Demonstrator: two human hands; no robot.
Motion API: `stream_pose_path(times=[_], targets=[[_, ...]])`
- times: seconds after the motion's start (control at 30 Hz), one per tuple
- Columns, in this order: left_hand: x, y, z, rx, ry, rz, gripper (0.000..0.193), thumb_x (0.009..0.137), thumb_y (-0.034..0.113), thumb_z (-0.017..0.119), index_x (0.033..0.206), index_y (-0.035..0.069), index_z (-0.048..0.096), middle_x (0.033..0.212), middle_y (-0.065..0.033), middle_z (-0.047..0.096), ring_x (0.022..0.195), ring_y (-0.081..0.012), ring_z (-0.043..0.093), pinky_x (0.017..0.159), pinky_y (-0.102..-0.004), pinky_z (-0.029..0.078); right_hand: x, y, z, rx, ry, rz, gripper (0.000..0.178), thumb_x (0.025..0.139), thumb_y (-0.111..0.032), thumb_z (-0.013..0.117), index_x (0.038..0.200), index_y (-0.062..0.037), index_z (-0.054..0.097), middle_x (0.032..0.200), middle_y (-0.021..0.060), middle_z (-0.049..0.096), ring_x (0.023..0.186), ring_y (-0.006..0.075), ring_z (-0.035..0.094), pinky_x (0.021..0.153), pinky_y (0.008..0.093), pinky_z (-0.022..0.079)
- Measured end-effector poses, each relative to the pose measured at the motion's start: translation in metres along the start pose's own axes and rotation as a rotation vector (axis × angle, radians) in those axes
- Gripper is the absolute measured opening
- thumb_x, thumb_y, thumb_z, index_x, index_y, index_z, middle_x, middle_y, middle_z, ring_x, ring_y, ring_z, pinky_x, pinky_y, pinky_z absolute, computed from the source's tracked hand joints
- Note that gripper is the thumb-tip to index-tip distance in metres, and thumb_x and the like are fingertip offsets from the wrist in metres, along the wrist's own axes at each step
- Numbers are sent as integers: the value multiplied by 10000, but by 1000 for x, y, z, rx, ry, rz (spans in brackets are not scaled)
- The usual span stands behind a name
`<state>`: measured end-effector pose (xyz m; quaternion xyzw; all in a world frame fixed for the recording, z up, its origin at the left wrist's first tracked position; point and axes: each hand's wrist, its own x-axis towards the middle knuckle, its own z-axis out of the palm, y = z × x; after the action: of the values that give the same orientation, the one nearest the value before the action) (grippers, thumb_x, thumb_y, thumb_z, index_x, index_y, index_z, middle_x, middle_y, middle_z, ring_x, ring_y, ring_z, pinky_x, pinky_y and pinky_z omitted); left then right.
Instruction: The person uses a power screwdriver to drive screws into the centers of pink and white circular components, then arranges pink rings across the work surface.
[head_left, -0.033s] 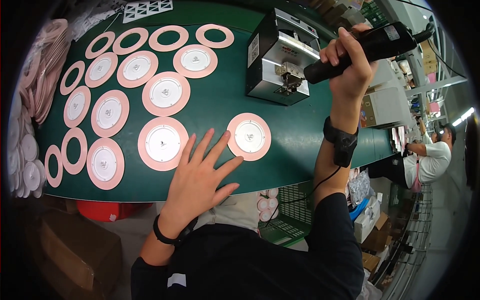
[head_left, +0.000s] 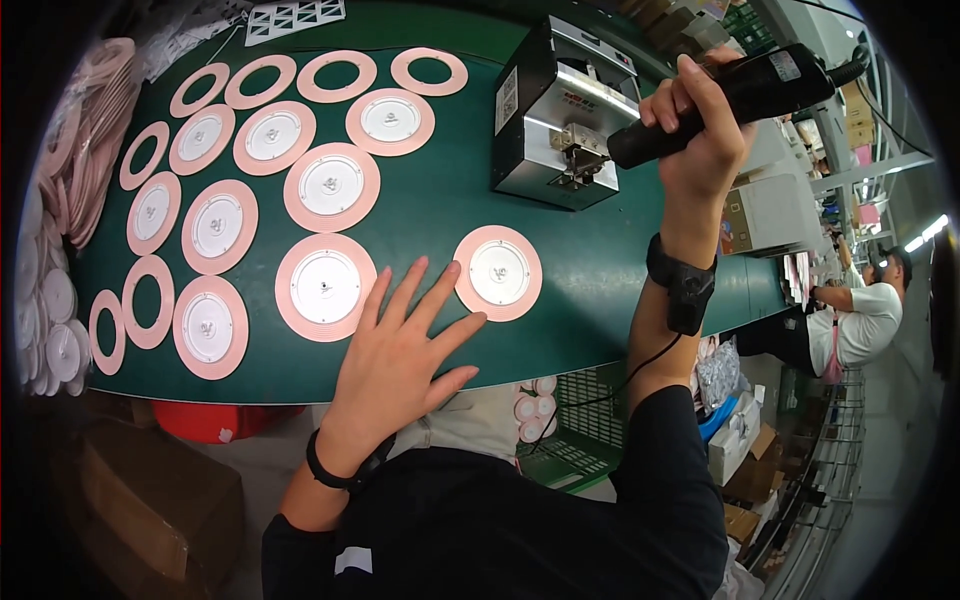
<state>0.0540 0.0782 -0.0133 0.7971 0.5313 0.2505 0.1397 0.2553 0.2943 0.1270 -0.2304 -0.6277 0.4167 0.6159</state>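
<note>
My left hand [head_left: 385, 365] lies on the green table with its fingers spread. Its fingertips reach between two pink discs with white centres: one disc [head_left: 500, 272] at the right, touched at its left edge, and another disc [head_left: 322, 285] close by on the left. High at the right, my right hand [head_left: 705, 130] is wrapped around a black electric screwdriver [head_left: 765, 95] with a cable at its back end. The screwdriver's front end is at the metal mechanism of a black and silver screw feeder box [head_left: 560, 120]; its tip is hard to make out.
Several pink rings and white-centred discs [head_left: 220, 225] lie in rows on the left of the table [head_left: 420, 200]. Stacked pink rings [head_left: 95, 140] and white discs [head_left: 60, 340] stand at the far left. A green crate [head_left: 590, 425] sits below the near edge. Another person [head_left: 860, 320] works far right.
</note>
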Motion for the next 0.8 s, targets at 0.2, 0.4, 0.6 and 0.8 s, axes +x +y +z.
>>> stream_pose_path(times=[0.2, 0.4, 0.6, 0.8], targets=[[0, -1, 0, -29, 5, -2, 489, 812, 376, 760, 1261, 214, 651, 1526, -123, 443, 1423, -374, 376, 1191, -557, 241, -16, -14, 7, 204, -82, 35, 247, 898, -53, 620, 1125, -79, 525, 646, 24, 418, 469, 137, 421, 500, 330, 412], [0, 1, 3, -80, 161, -31, 477, 801, 282, 783, 1234, 132, 650, 1373, -110, 577, 1289, -298, 523, 1161, -547, 278, -56, -31, 26, 442, -240, 11, 265, 958, -70, 510, 1220, -74, 476, 671, -1, 402, 480, 95, 393, 515, 295, 401], [21, 13, 9, -296, 501, -31, 325, 791, 151, 800, 1085, 72, 687, 978, -29, 698, 879, -198, 620, 921, -420, 386, -86, -37, 42, 565, -301, 48, 358, 957, -54, 475, 1299, -90, 374, 652, 22, 404, 465, 122, 423, 496, 330, 445], [20, 10, 15, -324, 609, 6, 253, 754, 86, 819, 982, 64, 711, 768, -22, 674, 712, -204, 599, 776, -343, 390, -88, -36, 42, 622, -366, 43, 361, 969, -57, 464, 1311, -90, 354, 664, 26, 418, 466, 129, 433, 497, 338, 451]])
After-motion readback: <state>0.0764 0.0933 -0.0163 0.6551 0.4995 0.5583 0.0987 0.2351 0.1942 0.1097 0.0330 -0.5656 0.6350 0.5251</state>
